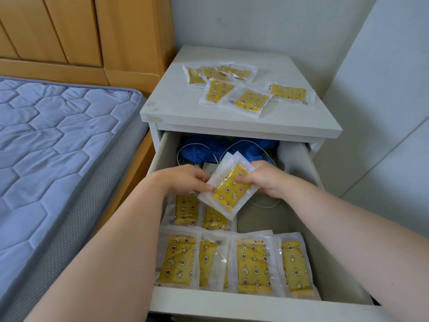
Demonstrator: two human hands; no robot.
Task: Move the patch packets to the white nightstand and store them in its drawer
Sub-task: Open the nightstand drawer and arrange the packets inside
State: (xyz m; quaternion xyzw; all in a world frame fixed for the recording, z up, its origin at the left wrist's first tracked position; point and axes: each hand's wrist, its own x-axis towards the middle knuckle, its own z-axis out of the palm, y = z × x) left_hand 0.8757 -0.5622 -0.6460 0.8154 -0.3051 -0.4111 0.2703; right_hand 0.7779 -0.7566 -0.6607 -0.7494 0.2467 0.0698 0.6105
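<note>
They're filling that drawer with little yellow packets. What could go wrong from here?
1. The left hand and right hand pinch the held packets only by their edges; the slick wrappers might slip and land on the white cable.
2. The front row already overlaps in the drawer; more could ride up and jam it when closing.
3. The loose packets on the nightstand lie scattered, one near its right edge, and could get knocked off.

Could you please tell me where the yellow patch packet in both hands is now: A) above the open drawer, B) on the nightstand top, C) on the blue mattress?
A: the left hand and right hand pinch the yellow star-printed clear-plastic patch packet in the air over the white nightstand's open drawer.
</note>
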